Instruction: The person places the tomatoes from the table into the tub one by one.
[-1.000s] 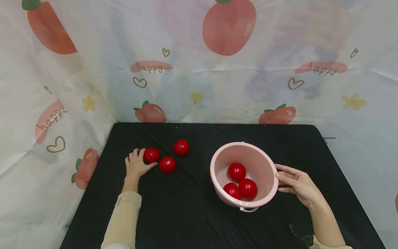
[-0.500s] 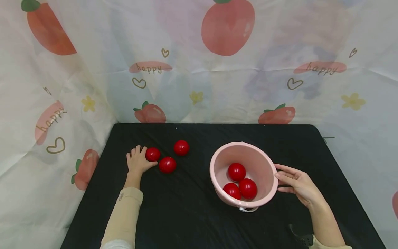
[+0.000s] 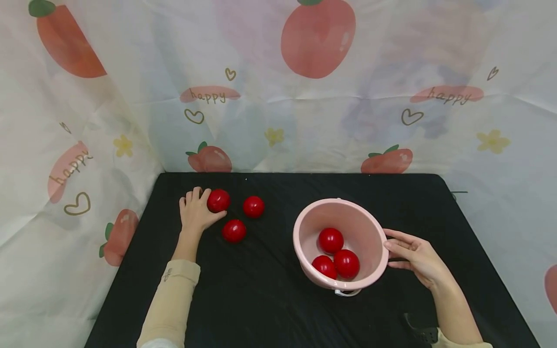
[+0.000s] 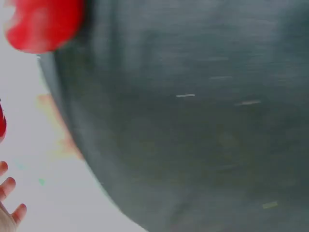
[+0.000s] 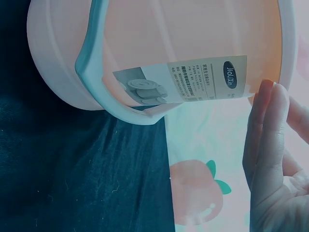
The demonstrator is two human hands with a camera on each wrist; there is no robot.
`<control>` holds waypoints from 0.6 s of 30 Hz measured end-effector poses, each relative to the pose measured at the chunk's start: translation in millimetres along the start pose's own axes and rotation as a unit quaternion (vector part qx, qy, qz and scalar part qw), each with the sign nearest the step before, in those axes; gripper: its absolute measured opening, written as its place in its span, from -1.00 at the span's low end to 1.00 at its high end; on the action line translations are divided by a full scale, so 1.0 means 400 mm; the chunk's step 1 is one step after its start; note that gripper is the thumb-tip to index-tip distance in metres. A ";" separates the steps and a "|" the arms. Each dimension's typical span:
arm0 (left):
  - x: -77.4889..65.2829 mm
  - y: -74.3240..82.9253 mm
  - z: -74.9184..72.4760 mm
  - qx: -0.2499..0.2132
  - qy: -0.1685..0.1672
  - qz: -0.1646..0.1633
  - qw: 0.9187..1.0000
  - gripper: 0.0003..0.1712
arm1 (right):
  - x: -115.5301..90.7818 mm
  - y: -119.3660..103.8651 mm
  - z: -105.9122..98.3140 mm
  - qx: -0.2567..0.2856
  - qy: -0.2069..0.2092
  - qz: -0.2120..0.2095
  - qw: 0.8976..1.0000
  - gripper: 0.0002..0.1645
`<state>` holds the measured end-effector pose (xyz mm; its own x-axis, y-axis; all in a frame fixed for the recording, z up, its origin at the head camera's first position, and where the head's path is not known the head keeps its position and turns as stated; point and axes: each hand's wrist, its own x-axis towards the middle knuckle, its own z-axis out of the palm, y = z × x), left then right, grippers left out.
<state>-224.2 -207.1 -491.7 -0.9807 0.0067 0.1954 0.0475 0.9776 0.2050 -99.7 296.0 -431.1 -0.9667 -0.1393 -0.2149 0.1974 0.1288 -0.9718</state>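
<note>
In the head view, my left hand [image 3: 194, 210] holds a red ball [image 3: 218, 200] between thumb and fingers at the table's far left. Two more red balls, one to the right [image 3: 254, 207] and one nearer [image 3: 234, 231], lie close by. On the right stands a pink bucket [image 3: 304, 220] with several red balls [image 3: 347, 264] inside. My right hand [image 3: 413, 256] grips its right rim with thumb and fingertips. The right wrist view shows the bucket's labelled side [image 5: 193, 38] and its handle [image 5: 89, 63]. The left wrist view is blurred, with fingers [image 4: 7, 186] at its edge.
A black cloth covers the table [image 3: 261, 299]. Behind it and along the left side hangs a pale curtain [image 3: 270, 58] printed with fruit and hearts. A dark strap [image 3: 421, 331] is by the right wrist.
My left hand has moved away from me and slightly right, taking the red ball with it, off from the nearer ball. The right hand and the bucket have stayed in place.
</note>
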 end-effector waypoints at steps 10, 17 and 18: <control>0.035 0.162 -0.129 0.024 0.047 0.088 0.995 -0.13 | 0.000 0.001 -0.001 -0.003 0.002 0.002 1.000 -0.65; 0.020 0.305 -0.185 0.053 0.084 0.171 0.980 -0.17 | 0.001 0.005 -0.003 -0.009 0.001 0.002 1.000 -0.64; 0.017 0.325 -0.189 0.053 0.088 0.185 0.977 -0.17 | 0.002 0.007 -0.005 -0.008 -0.002 0.001 1.000 -0.63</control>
<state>-210.4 -95.8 -391.2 -0.8519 0.3371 0.4008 0.3637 0.9315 -0.0102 -100.1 298.2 -433.8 -0.9657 -0.1420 -0.2172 0.1969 0.1447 -0.9697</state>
